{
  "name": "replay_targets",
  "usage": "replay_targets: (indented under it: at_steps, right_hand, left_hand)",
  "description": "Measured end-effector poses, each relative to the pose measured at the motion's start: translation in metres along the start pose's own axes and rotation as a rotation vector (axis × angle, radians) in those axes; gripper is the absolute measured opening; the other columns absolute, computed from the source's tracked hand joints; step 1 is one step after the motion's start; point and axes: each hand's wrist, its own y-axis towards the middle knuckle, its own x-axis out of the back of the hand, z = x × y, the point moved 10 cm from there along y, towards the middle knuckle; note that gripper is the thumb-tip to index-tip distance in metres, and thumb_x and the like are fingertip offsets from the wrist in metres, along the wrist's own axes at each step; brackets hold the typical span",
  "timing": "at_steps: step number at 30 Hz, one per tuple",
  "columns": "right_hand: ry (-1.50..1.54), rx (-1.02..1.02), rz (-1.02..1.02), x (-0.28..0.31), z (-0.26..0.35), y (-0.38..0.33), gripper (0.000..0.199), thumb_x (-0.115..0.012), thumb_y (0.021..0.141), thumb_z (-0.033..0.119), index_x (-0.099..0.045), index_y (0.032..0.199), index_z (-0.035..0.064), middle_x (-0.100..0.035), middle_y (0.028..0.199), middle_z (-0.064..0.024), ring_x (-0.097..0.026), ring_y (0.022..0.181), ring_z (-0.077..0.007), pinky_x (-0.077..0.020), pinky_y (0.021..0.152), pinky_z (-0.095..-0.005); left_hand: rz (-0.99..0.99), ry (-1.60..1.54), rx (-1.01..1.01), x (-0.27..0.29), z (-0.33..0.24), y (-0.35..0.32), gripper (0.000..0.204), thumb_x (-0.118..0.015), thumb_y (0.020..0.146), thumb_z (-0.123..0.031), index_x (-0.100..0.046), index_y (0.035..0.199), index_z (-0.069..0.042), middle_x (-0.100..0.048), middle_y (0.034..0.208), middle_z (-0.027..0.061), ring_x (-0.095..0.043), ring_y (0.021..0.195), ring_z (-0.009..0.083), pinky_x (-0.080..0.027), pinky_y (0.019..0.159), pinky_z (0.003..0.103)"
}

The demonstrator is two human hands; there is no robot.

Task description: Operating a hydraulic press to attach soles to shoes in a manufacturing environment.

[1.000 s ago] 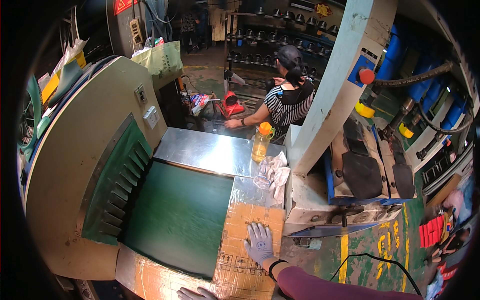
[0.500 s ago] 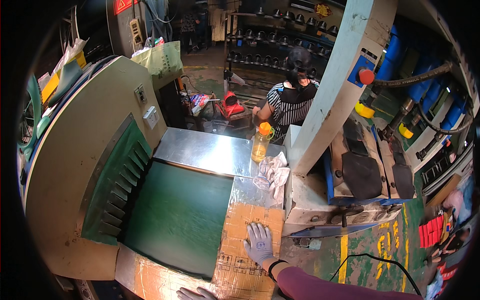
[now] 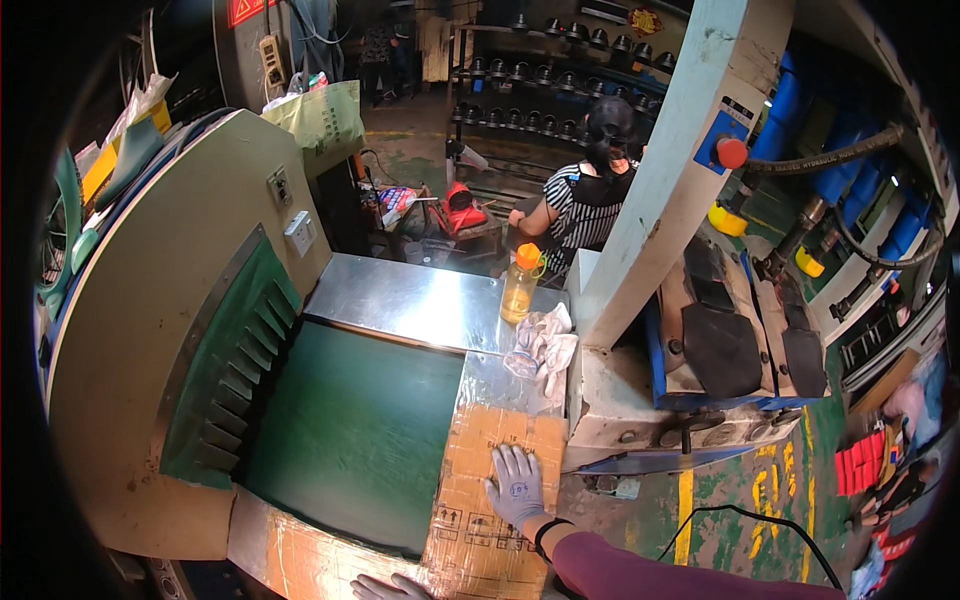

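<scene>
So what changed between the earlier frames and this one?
Only the co-worker behind the machine shifted, drawing the outstretched arm in and turning away. The right hand stays flat on the cardboard, the left hand stays at the lower edge, and the bottle and rag have not moved.

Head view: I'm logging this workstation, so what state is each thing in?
Right hand: gloved, flat, palm down on the cardboard sheet.
Left hand: gloved, only fingertips visible at the lower edge, on the cardboard.
Bottle: upright, orange cap on, holding yellowish liquid.
Rag: crumpled beside the bottle.
Green belt: bare.
</scene>
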Motion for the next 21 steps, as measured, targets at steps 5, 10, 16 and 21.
replay_targets:
  at_steps: [5, 10, 16, 21]
  right_hand:
    - [-0.028, -0.015, 0.024, -0.0024, -0.0023, -0.0008, 0.063, -0.054, 0.091, 0.04, -0.043, 0.143, 0.007, -0.044, 0.148, -0.0103, -0.035, 0.139, -0.0285, -0.0228, 0.116, -0.0492]
    - [-0.031, -0.019, 0.034, -0.0022, -0.0018, -0.0003, 0.062, -0.053, 0.091, 0.04, -0.043, 0.143, 0.0069, -0.044, 0.148, -0.0102, -0.035, 0.139, -0.0284, -0.023, 0.116, -0.049]
    - [-0.019, -0.013, 0.039, -0.0008, 0.0, -0.0004, 0.063, -0.054, 0.091, 0.04, -0.043, 0.143, 0.0067, -0.043, 0.148, -0.0104, -0.035, 0.139, -0.0286, -0.023, 0.116, -0.0489]
    - [-0.028, -0.017, 0.034, -0.0002, -0.003, -0.001, 0.063, -0.054, 0.091, 0.041, -0.043, 0.143, 0.0067, -0.043, 0.149, -0.0105, -0.036, 0.138, -0.0285, -0.0229, 0.116, -0.049]
  left_hand:
    - [0.014, 0.027, -0.012, 0.0027, -0.0022, -0.0003, 0.077, -0.035, 0.098, -0.055, -0.031, 0.151, 0.0, -0.028, 0.158, 0.0229, -0.025, 0.145, 0.0444, -0.017, 0.119, 0.056]
    - [-0.044, 0.058, -0.022, -0.0017, -0.0008, 0.0012, 0.074, -0.036, 0.098, -0.051, -0.033, 0.151, 0.001, -0.031, 0.157, 0.0241, -0.027, 0.144, 0.0435, -0.019, 0.118, 0.057]
    - [-0.079, 0.073, -0.04, -0.0029, 0.0007, 0.0016, 0.073, -0.036, 0.099, -0.051, -0.032, 0.151, 0.0, -0.031, 0.156, 0.0238, -0.029, 0.143, 0.0426, -0.021, 0.117, 0.057]
    - [-0.033, 0.103, -0.037, -0.0006, -0.0037, 0.0, 0.073, -0.034, 0.099, -0.051, -0.032, 0.151, 0.0, -0.031, 0.157, 0.0231, -0.029, 0.143, 0.0422, -0.021, 0.117, 0.056]
